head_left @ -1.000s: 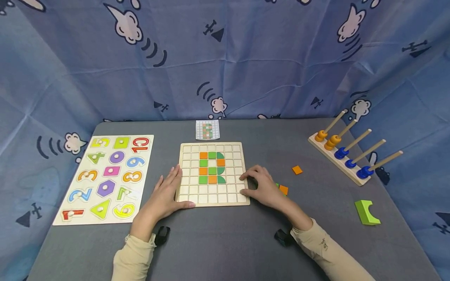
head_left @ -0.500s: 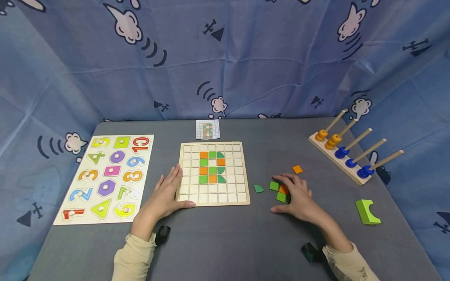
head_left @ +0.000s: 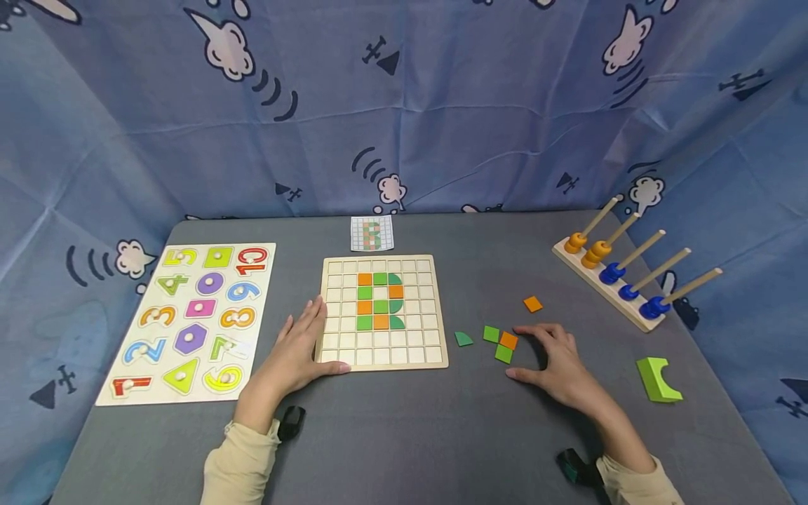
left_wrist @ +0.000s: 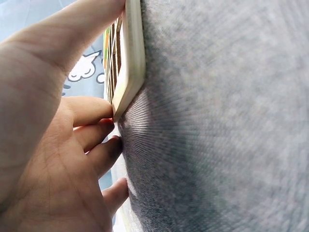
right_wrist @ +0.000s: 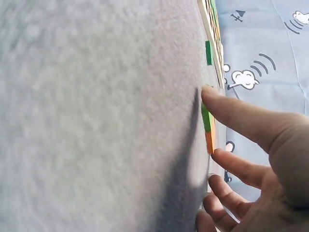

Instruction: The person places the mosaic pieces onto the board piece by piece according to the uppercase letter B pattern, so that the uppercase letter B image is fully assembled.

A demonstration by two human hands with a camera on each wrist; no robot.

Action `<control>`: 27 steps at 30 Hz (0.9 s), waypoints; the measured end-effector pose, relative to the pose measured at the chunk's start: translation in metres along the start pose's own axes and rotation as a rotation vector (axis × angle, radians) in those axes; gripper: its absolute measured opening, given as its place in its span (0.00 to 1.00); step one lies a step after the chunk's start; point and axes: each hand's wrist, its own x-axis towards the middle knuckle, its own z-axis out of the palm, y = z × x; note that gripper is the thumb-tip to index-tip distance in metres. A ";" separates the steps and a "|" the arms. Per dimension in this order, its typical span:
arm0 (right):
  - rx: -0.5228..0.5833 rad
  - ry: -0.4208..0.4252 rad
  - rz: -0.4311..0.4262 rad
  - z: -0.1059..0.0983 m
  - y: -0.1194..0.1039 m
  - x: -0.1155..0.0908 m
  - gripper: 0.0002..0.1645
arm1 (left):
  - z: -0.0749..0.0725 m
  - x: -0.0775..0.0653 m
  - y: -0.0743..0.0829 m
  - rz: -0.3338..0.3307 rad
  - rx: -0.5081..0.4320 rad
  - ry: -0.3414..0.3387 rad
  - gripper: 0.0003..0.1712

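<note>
In the head view my left hand lies along the left edge of a wooden grid board, its thumb on the front rim. Orange and green tiles fill part of the grid in a B-like pattern. My right hand rests on the table, holding nothing, thumb and index finger spread. Just left of its fingertips lie an orange square tile and two green square tiles. A green quarter-circle tile sits nearer the board. In the right wrist view the thumb overlaps the tile group.
Behind the board is a small pattern card. A number-and-shape puzzle board lies at left. At right stand a peg rack with beads and a green notched block. Another orange tile lies beyond my right hand.
My right hand has left the board's right edge, moved right over the loose tiles and drawn back to their right side, uncovering them. My left hand has stayed put.
</note>
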 end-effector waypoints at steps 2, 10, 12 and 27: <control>0.002 0.004 -0.001 0.003 -0.002 0.002 0.45 | 0.000 0.000 0.000 0.002 0.004 0.003 0.71; 0.006 0.048 -0.020 0.012 -0.009 0.011 0.36 | 0.000 0.000 0.000 0.002 0.005 0.004 0.71; -0.007 0.073 -0.032 0.014 -0.010 0.012 0.34 | 0.000 0.000 0.000 0.003 0.006 0.004 0.71; 0.017 0.284 -0.175 0.020 -0.015 0.014 0.06 | 0.000 0.000 0.001 0.004 0.002 0.012 0.70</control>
